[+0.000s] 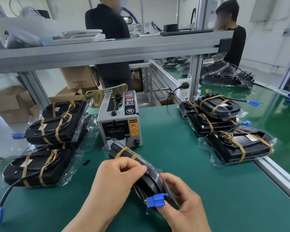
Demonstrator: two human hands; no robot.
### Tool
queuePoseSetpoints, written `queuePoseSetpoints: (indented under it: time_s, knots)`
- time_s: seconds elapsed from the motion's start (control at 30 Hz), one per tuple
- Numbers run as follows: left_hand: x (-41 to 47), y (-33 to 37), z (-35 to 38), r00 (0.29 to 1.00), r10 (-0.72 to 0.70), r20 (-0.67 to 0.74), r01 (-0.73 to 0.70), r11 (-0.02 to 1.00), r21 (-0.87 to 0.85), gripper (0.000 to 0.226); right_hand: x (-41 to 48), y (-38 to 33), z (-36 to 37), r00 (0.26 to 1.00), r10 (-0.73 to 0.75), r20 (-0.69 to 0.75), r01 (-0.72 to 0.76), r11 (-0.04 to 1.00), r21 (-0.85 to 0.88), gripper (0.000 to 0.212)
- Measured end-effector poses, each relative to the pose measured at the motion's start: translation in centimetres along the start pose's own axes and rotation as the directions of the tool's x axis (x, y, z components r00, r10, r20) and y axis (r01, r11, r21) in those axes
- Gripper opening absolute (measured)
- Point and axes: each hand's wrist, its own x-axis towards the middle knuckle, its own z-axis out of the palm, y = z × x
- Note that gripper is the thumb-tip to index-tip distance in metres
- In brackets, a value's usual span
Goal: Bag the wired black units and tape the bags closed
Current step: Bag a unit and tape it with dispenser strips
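Note:
A black wired unit [151, 180] with brown tape bands lies in a clear plastic bag [167, 191] at the middle of the green table, its far end close to the tape dispenser. My left hand [117, 180] grips the unit's upper edge through the bag, fingers curled over it. My right hand [182, 205] holds the bag's near end, thumb beside the blue connector [156, 200] on the unit's cable. The near part of the unit is hidden behind my hands.
A grey automatic tape dispenser [120, 121] stands just behind the unit. Bagged black units lie stacked at the left [55, 129] and right [238, 144]. A metal rail [278, 178] edges the table on the right. Two people stand beyond the shelf frame.

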Motion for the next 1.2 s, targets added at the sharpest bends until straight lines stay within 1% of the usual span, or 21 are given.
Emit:
queuePoseSetpoints:
  time_s: [0.17,0.37,0.77,1.03,1.2]
  knots:
    - [0.1,-0.2,0.1,1.000,0.018,-0.007,-0.018,1.000,0.014,0.014,0.0,0.0,0.0,1.000,-0.027,0.002,0.027,1.000,-0.013,0.050]
    - [0.0,-0.8,0.2,1.000,0.025,-0.017,-0.024,0.998,0.052,0.012,0.0,-0.2,0.2,1.000,-0.028,-0.012,0.028,1.000,0.013,0.050]
    - [-0.4,-1.0,0.7,0.994,0.024,-0.102,-0.007,0.986,0.168,0.008,-0.1,-0.2,0.3,0.999,-0.038,-0.001,0.038,0.999,0.023,0.052]
    - [-0.4,-1.2,0.8,0.993,0.036,-0.115,-0.018,0.988,0.155,0.011,-0.2,-0.5,0.3,0.999,-0.039,0.000,0.039,0.999,0.024,0.054]
    - [-0.5,-1.0,0.9,0.991,0.058,-0.121,-0.037,0.985,0.169,0.010,-0.2,-0.7,0.3,0.999,-0.045,0.002,0.044,0.999,0.027,0.052]
